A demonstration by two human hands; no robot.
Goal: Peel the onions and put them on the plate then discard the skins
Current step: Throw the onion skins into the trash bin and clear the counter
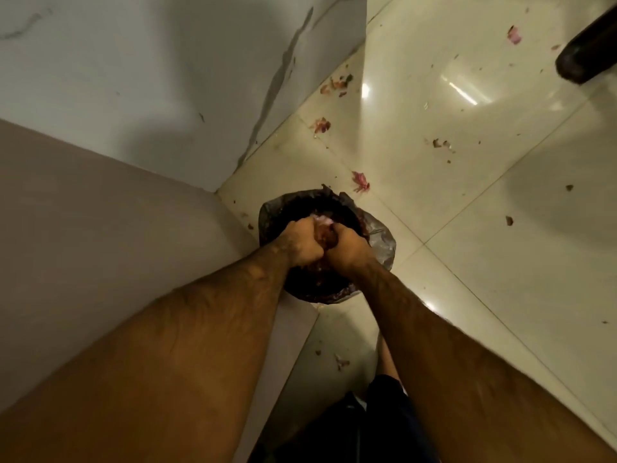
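Clenching a wad of onion skins (323,222) in both left hand (302,243) and right hand (348,249) over the lined bin (380,240), we risk loose flakes drifting wide to join the scraps (360,182) on the floor (467,212).

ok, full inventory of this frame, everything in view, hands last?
bin: one, dark, on the floor in the wall corner
plastic bag: one, grey, lining the bin
onion skins: one clump, reddish-brown, over the bin
skin scraps: many, pink and brown, scattered on the floor
floor: cream glossy tiles
wall: white marbled and beige, left
dark object: one, brown, top right, unidentifiable
dark clothing: bottom edge
left hand: grips the skins
right hand: grips the skins
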